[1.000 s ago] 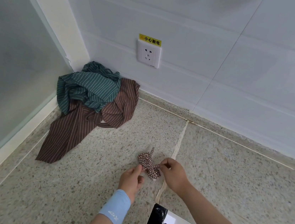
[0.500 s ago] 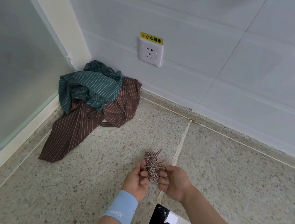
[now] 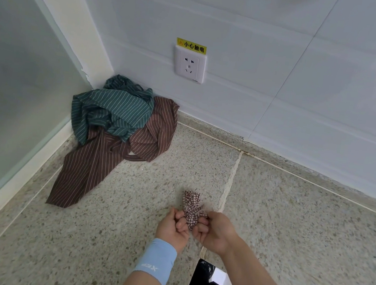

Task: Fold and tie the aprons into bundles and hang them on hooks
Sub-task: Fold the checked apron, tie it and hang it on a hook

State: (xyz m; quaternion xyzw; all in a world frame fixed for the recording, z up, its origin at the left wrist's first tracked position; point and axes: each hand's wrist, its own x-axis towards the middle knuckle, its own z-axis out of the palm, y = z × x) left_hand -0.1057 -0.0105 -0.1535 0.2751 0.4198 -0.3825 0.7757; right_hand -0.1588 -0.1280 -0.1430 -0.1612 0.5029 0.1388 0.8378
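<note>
Since a second ago your hands have drawn together round the small checked bundle (image 3: 192,208), held just above the floor (image 3: 290,226) near you. In the head view your left hand (image 3: 173,227) and right hand (image 3: 215,231) both pinch its middle with curled fingers. It looks light, soft and limp, so hold the knotted waist rather than the loose far tuft, while the green striped apron (image 3: 113,109) and brown striped apron (image 3: 94,166) lie heaped in the far left corner.

Even, soft daylight, bright and without harsh shadows; wide-angle bending curves the edges; the lower right corner blurs slightly.
</note>
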